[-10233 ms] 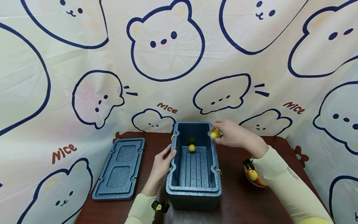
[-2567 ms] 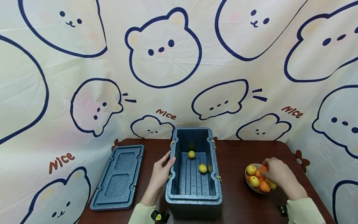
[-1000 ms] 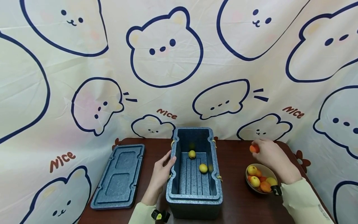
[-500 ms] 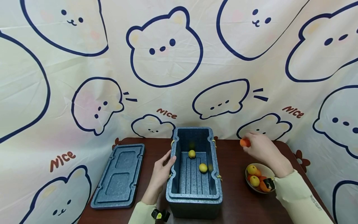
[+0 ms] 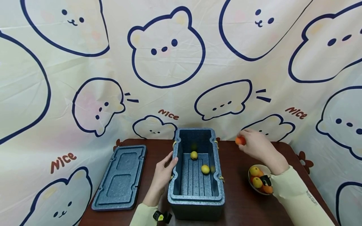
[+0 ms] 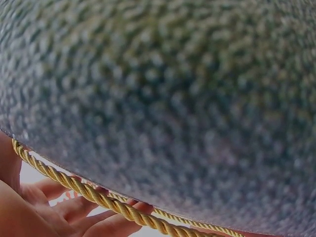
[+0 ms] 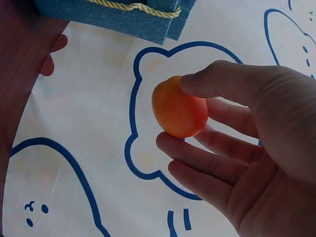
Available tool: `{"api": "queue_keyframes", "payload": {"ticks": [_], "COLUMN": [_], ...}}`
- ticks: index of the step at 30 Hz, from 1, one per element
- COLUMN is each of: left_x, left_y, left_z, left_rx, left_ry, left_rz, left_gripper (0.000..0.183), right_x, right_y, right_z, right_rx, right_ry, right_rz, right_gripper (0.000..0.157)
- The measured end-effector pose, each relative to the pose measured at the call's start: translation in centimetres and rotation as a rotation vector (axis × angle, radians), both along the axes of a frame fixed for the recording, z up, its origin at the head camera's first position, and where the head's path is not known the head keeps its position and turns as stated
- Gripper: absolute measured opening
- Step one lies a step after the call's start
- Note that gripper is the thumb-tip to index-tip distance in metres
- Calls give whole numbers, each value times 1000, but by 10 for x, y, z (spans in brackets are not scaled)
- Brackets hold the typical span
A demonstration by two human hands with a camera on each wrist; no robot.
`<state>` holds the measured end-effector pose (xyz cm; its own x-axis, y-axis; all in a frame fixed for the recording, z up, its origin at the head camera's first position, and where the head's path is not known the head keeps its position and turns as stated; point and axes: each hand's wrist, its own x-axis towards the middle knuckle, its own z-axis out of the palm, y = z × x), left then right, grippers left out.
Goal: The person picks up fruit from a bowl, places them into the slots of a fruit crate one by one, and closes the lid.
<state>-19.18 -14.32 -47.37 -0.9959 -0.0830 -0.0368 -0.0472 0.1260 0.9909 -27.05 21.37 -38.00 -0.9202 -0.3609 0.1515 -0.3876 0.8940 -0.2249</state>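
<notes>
Orange-red fruit (image 7: pixel 175 109), nearly round, long axis hard to tell, right hand (image 7: pixel 281 143), thumb and fingers pinching it

pale cream cloth (image 5: pixel 169 100) hung behind and along both sides, lightly creased, printed with large navy-outlined bear faces (image 5: pixel 167 69), red-brown flowers (image 5: pixel 309 164) and slanted lettering (image 5: pixel 63 161) reading "nice". a dark reddish-brown table (image 5: pixel 237 201), far corners rounded, stood close to it. light fell soft and even, cooler toward the left and right sides.
</notes>
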Motion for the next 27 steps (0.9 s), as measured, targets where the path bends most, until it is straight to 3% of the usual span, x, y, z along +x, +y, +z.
{"api": "queue_keyframes", "payload": {"ticks": [13, 27], "left_x": [0, 1], "left_y": [-1, 0], "left_z": [-1, 0], "left_rx": [-12, 3], "left_ry": [-2, -4], "left_rz": [-2, -5], "left_gripper": [60, 60], "right_x": [-2, 1], "right_y": [-19, -35], "right_z": [6, 10], "right_rx": [-23, -36], "right_ry": [-19, 23], "right_rz": [19, 54], "right_gripper": [29, 31]}}
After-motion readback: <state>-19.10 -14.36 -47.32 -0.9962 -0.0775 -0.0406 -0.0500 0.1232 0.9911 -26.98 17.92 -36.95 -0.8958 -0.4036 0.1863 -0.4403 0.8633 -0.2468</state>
